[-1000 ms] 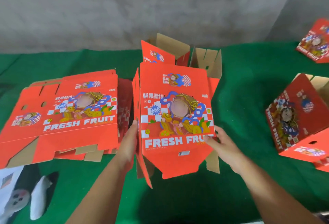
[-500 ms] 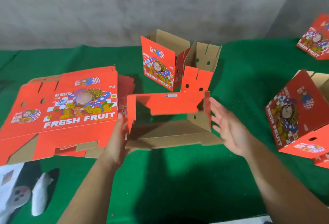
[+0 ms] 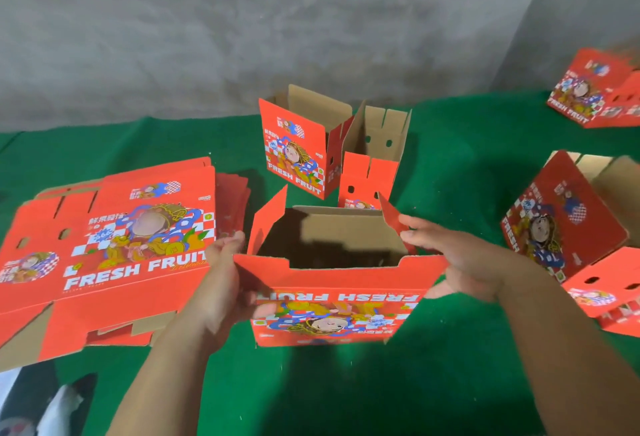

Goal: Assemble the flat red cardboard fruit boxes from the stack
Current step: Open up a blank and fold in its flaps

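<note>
A red "FRESH FRUIT" box stands opened into a square tube on the green table in front of me, print upside down, brown inside showing and flaps standing up. My left hand grips its left front corner, thumb on the printed face. My right hand touches the right end flap with fingers extended. The stack of flat red boxes lies to the left.
An assembled open box with raised flaps stands behind the one I hold. More boxes lie tipped at the right and far right corner. The green cloth covers the table; a grey wall rises behind. White items sit at bottom left.
The box went from a flat panel held upright to an opened tube set on the table with its printed side toward me. Both hands shifted to its two ends.
</note>
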